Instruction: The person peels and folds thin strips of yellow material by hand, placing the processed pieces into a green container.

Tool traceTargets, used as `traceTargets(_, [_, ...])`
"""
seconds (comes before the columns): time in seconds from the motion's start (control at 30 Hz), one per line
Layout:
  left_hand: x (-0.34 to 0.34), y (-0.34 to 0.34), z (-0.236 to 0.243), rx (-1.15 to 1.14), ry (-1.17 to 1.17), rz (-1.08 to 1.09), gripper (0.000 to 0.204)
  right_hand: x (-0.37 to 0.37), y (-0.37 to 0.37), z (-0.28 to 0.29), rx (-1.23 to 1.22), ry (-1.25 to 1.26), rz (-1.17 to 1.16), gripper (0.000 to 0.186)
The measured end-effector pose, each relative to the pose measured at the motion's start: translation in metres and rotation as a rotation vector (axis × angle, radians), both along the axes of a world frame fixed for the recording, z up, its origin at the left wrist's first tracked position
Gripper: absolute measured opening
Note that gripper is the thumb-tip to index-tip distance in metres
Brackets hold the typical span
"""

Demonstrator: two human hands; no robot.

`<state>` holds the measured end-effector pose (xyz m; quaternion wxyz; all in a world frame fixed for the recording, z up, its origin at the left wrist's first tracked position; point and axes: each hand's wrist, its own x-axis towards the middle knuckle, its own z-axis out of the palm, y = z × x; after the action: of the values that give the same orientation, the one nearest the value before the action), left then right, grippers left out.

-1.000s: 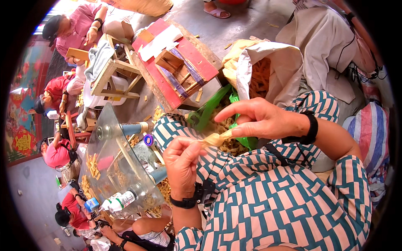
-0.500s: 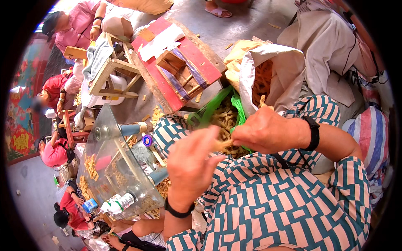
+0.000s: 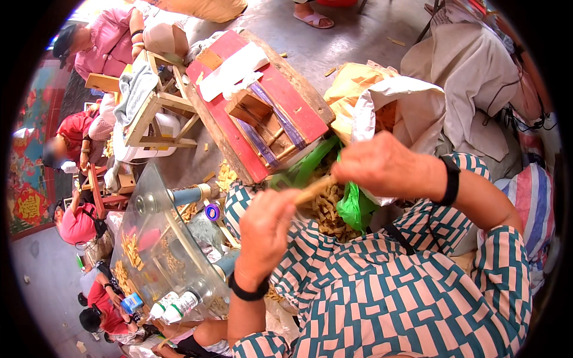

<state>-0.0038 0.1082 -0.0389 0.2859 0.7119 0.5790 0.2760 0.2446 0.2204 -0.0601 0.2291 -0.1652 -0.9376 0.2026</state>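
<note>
A tan, slightly bent strip [image 3: 314,190] is stretched between my two closed hands. My left hand [image 3: 262,230] grips its lower left end, and my right hand [image 3: 382,164] pinches the upper right end. Its exact kind does not show. Below the strip, in my lap, a green plastic bag [image 3: 356,209] holds many similar tan strips [image 3: 328,218]. My right hand hides part of that bag and of a white woven sack [image 3: 412,110] behind it, which has orange-brown pieces inside.
Ahead stands a red-topped wooden bench [image 3: 221,113] bearing a small wooden frame [image 3: 253,110] and white cloth. At left is a glass table [image 3: 179,238] with white bottles [image 3: 179,307] and tan pieces. Several people sit working along the left. A striped bag [image 3: 525,209] lies at right.
My hands have drawn apart, and the strip now shows lengthwise between them. The right hand has risen slightly. My left hand, blurred with fingers spread before, is now closed.
</note>
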Motion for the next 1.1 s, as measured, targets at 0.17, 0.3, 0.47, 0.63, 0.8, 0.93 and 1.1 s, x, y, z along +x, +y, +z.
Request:
traceTargets(0.17, [-0.026, 0.065, -0.004, 0.161, -0.096, 0.314, 0.013, -0.052, 0.058, -0.003, 0.191, 0.131, -0.197, 0.008])
traceTargets(0.3, [-0.042, 0.095, -0.017, 0.017, -0.254, 0.39, 0.017, -0.078, 0.093, -0.021, 0.217, 0.248, -0.211, 0.008])
traceTargets(0.47, [-0.059, 0.08, -0.046, -0.012, -0.221, 0.442, 0.018, -0.054, 0.093, -0.046, 0.104, -0.05, -0.243, 0.009])
traceTargets(0.63, [-0.033, 0.033, -0.007, 0.178, 0.139, 0.132, 0.019, -0.023, 0.059, -0.032, 0.084, 0.136, -0.129, 0.016])
traceTargets(0.8, [0.004, 0.002, 0.002, -0.037, -0.483, 0.304, 0.026, -0.033, 0.016, -0.006, 0.38, 0.197, 0.119, 0.028])
traceTargets(0.93, [0.016, -0.018, -0.004, -0.689, -0.941, 0.103, 0.025, -0.044, -0.006, 0.001, 0.456, 0.262, 0.166, 0.02])
traceTargets(1.1, [0.016, -0.049, 0.013, -0.501, -1.038, 0.188, 0.02, -0.02, 0.014, 0.0, 0.486, 0.233, -0.03, 0.025])
